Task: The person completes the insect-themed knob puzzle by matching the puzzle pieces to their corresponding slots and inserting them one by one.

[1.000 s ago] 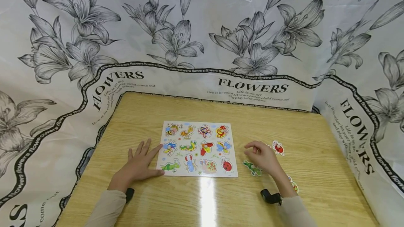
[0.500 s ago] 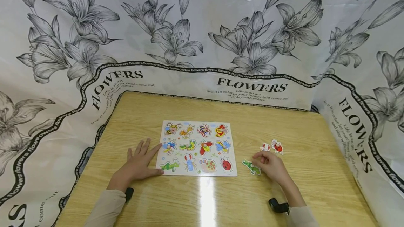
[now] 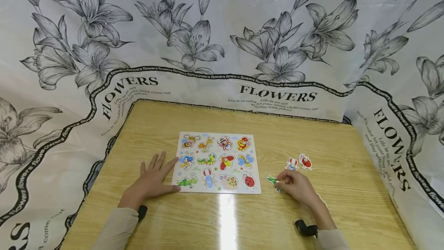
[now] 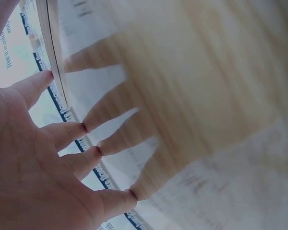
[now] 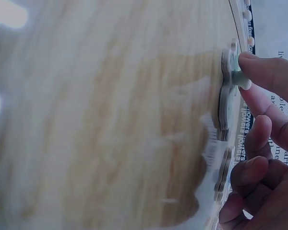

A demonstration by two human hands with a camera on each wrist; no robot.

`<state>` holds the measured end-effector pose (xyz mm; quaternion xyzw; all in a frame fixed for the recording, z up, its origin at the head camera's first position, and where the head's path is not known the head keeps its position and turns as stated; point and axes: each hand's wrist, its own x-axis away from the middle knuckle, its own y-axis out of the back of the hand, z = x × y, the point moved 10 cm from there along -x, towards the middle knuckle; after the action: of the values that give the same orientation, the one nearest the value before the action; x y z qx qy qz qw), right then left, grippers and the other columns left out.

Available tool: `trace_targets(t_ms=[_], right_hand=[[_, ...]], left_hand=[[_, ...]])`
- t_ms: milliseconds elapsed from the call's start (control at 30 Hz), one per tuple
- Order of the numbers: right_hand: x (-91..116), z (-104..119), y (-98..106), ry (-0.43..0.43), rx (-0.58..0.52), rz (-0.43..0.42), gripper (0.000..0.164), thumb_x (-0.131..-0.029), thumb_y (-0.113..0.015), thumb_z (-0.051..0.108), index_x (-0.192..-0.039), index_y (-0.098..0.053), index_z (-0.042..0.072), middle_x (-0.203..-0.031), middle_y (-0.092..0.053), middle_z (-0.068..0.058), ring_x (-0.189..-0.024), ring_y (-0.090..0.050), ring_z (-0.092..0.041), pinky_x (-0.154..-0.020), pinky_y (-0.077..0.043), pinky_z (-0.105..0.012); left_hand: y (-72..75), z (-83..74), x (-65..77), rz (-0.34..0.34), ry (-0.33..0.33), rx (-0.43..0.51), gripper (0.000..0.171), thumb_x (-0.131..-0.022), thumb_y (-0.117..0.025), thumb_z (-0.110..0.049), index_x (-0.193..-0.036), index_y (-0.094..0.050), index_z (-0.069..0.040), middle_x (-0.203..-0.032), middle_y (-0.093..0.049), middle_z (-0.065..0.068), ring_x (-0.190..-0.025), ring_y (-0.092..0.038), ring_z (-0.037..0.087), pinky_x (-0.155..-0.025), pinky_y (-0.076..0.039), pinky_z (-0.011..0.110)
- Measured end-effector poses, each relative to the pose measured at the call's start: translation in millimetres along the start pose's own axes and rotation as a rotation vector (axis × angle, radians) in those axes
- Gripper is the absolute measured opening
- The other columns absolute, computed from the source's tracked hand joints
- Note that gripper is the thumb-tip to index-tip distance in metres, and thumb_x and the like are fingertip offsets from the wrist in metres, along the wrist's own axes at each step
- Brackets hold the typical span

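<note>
Right hand (image 3: 296, 186): grip clamped on knob (image 5: 243, 81) of green insect piece (image 3: 271, 180), lying on counter (image 3: 156, 122) right of puzzle board (image 3: 239, 190); knob likely easiest hold on thin piece. Left hand (image 3: 149, 180): fingers spread apart, touching board's left edge, probably steadying it.

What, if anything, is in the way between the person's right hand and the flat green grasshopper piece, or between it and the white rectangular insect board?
Nothing visible. The right hand pinches the flat green grasshopper piece by its knob, and only wood-grained tabletop shows between it and the white rectangular insect board.
</note>
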<state>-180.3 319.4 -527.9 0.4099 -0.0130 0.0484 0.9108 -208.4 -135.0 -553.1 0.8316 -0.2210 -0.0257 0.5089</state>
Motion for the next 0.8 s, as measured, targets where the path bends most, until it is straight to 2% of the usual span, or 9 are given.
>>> trace_targets(t_ms=[800], right_hand=[[0.8, -3.1, -1.7, -0.005, 0.02, -0.04, 0.016, -0.082, -0.083, 0.017, -0.089, -0.071, 0.009, -0.072, -0.053, 0.003, -0.063, -0.046, -0.01, -0.056, -0.038, -0.026]], left_hand=[[0.8, -2.3, 0.2, 0.001, 0.0, -0.002, 0.102, -0.079, -0.072, -0.068, -0.16, -0.029, -0.023, -0.164, -0.005, 0.025, -0.148, 0.0, 0.05, -0.103, 0.005, 0.079]])
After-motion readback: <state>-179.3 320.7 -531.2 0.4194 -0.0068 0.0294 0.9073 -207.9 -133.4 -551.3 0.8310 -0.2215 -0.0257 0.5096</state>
